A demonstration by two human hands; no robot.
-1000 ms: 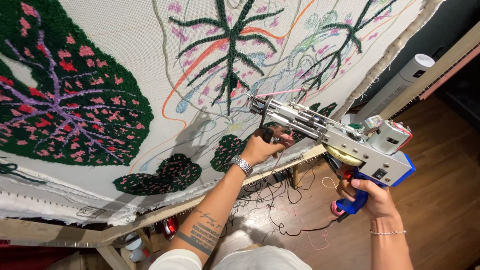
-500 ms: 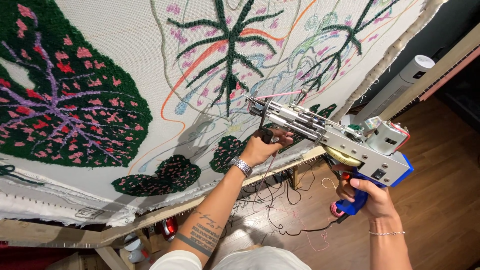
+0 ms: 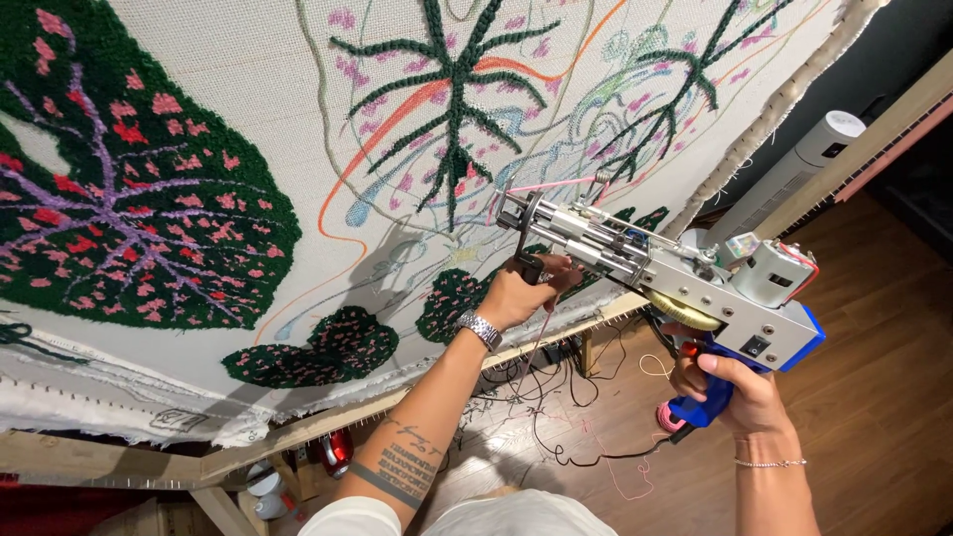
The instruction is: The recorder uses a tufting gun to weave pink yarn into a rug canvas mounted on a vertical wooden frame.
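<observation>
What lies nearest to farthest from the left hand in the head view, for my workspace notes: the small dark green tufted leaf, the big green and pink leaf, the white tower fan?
From the left hand:
1. Small dark green tufted leaf, lower left of it.
2. Big green and pink leaf, far left on the cloth.
3. White tower fan, upper right, behind the frame.

Left hand (image 3: 516,293) raised, fingers curled shut; right hand (image 3: 735,387) clenched, thumb probably hidden.

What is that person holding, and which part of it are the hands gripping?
A tufting gun. The right hand grips its blue handle at the back; the left hand holds the black front grip underneath.
</observation>
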